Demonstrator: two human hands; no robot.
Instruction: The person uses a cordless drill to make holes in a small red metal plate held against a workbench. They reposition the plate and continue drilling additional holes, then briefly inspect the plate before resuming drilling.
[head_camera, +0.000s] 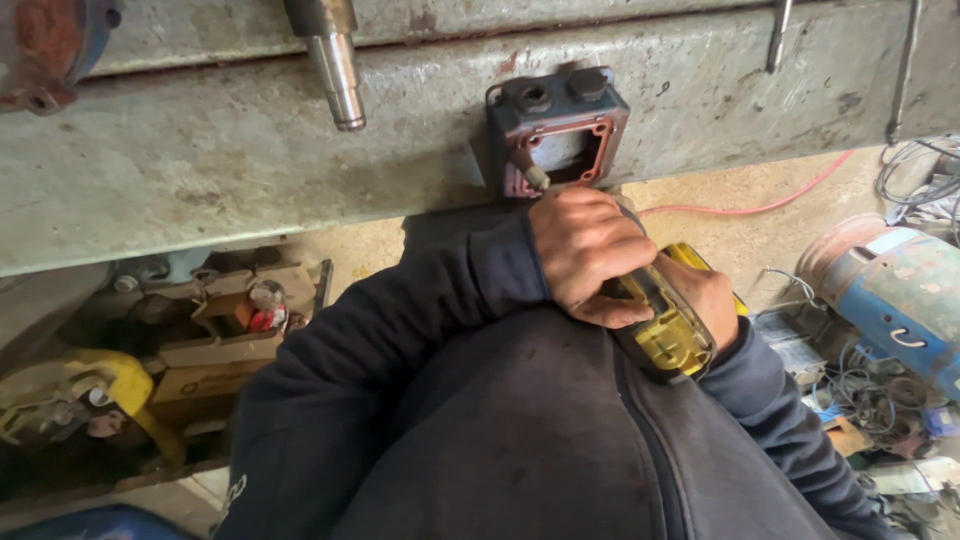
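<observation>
A yellow and black cordless power driver (668, 325) was held in both hands, close against the dark sweatshirt of the person. The left hand (583, 250) was wrapped over the top and front of the tool, fingers curled tight around its body. The right hand (712, 300) was closed around the rear of the tool, mostly hidden behind it, so the exact lie of its fingers could not be told. The nose of the driver was pointed up at a blue metal terminal box (557, 128), whose open front was ringed by a reddish gasket. A bit or socket (531, 172) was seen at the lower left corner of that box, just above the left hand. The box was mounted on a worn grey metal beam (230, 150) that ran across the view. A steel shaft (334, 65) hung down from above the beam, well to the left of the box. A red cable (760, 205) lay on the sandy floor behind the hands, and a blue electric motor (900, 290) stood at the right. A yellow tool (80, 395) lay at the lower left.
</observation>
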